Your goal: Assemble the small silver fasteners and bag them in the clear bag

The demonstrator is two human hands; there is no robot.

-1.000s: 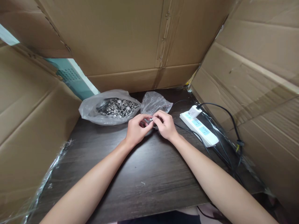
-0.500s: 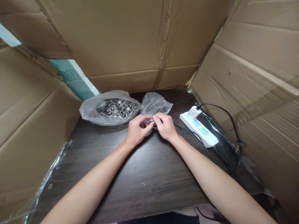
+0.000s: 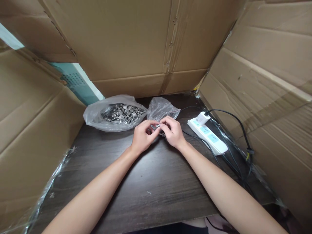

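Between the fingertips of both hands is a small shiny metal part, perhaps a screw; its exact kind is too small to make out. My left hand pinches it from the left, thumb and forefinger closed on it. From the right, my right hand has its thumb and fingers closed at the same part. Just behind the hands lies a clear plastic bag, its near side hidden by them. To the left, an open plastic bag holds many metal screw-like pieces with round heads.
A white power strip with a plugged-in white adapter lies to the right, black cables running around it. Cardboard walls enclose the dark wooden table at the back and both sides.
The fingers of my right hand have shifted slightly and bent more around the small metal part. My left hand stays nearly still, and the bags have not moved.
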